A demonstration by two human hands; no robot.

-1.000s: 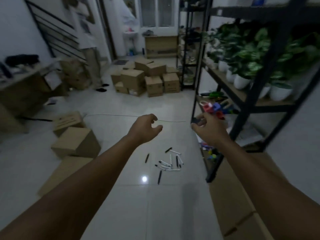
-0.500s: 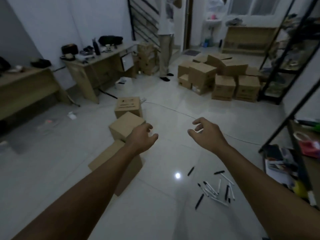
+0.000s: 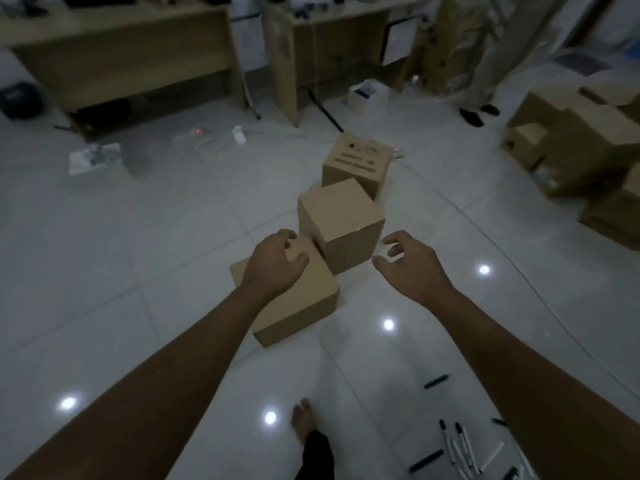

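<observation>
Three brown cardboard boxes stand in a row on the white tiled floor: a near one [image 3: 298,306], a middle one [image 3: 341,225] and a far one [image 3: 356,166] with dark print on top. My left hand [image 3: 272,268] hovers over the near box, fingers loosely curled, holding nothing. My right hand [image 3: 412,266] is held out to the right of the middle box, fingers spread and relaxed, also holding nothing. Whether either hand touches a box cannot be told.
Several black and white markers [image 3: 460,448] lie scattered on the floor at bottom right, beside my bare foot [image 3: 303,419]. Two wooden desks [image 3: 131,53] stand at the back. More cardboard boxes [image 3: 575,143] are piled at the right. A person's feet [image 3: 479,112] stand far right.
My view has swung left and down, away from the shelf toward the three boxes. Both hands have come closer to the boxes; the left one is now over the near box.
</observation>
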